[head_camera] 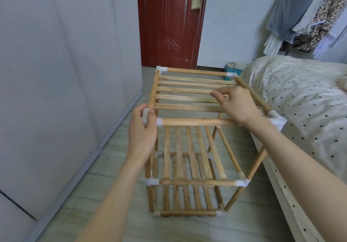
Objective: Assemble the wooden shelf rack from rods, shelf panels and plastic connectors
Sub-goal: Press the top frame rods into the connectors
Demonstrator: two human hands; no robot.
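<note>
A three-tier wooden shelf rack [195,122] stands on the floor in front of me, its rods joined by white plastic connectors. My left hand [143,129] grips the near-left top connector [145,114], fingers and thumb curled round it. Over the slatted top shelf panel [185,99], my right hand [236,103] lies with its fingertips pinching one of the slats near the right side. The near-right top connector [277,119] shows beside my right wrist. The middle and bottom slatted panels are visible below.
A bed [300,99] with a dotted cover runs along the right, close to the rack. Grey wardrobe panels [56,72] line the left. A red-brown door [169,22] is straight ahead, and clothes [309,14] hang at the upper right. Tiled floor lies around the rack.
</note>
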